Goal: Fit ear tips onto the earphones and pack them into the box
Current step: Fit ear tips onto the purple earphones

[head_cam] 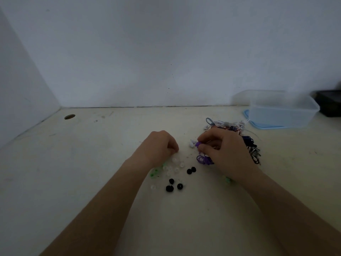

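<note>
Ear tips [176, 169] are scattered beneath the left hand [160, 145], fingers curled down, grip unclear. Just right, the purple earphone [197, 144] is pinched by the right hand [225, 152], bud pointing leftward. The clear box [282, 111] is parked far right.

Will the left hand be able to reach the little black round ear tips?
Probably yes: the black round ear tips lie bare on the cream table, close by the left hand; nothing covers them.
</note>
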A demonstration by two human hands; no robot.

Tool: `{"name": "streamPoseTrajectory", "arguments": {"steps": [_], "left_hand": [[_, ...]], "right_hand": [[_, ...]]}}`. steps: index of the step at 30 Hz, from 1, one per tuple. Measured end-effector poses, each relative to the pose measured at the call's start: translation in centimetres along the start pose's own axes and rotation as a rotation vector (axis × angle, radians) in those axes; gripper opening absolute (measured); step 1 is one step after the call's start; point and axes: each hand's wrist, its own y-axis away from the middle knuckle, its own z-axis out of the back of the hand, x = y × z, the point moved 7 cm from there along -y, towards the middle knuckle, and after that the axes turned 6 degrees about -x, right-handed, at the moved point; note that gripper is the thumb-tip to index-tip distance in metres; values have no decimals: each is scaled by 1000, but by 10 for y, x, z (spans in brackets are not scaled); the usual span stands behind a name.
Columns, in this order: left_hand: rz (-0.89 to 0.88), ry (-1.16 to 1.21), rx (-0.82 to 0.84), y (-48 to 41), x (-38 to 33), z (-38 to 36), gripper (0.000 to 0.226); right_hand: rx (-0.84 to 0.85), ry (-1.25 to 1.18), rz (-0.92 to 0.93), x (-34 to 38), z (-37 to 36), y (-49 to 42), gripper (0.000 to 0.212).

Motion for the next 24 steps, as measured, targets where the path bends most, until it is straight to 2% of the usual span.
{"name": "streamPoseTrajectory", "arguments": {"steps": [4,6,8,10,13,16,20,24], "left_hand": [[-27,-102,-20,0,-3,-5,18],[-19,-81,-116,2,-3,-3,15],[10,116,-248,9,-4,5,11],[42,426,-308,18,-6,10,10],[116,846,-253,32,-12,9,11],[204,1129,-194,35,-14,5,18],[317,1412,-120,35,-14,-2,19],[329,1528,-56,35,-18,-8,19]], "right_hand": [[-9,-48,-19,0,1,1,21],[-3,-107,-48,-1,0,2,18],[0,-165,-68,-3,0,2,16],[-6,-207,-65,-2,1,3,17],[-17,-246,-51,1,2,4,19],[-31,-227,-22,5,4,5,19],[-47,-221,-2,8,8,6,22],[-55,-241,13,11,9,7,21]]}}
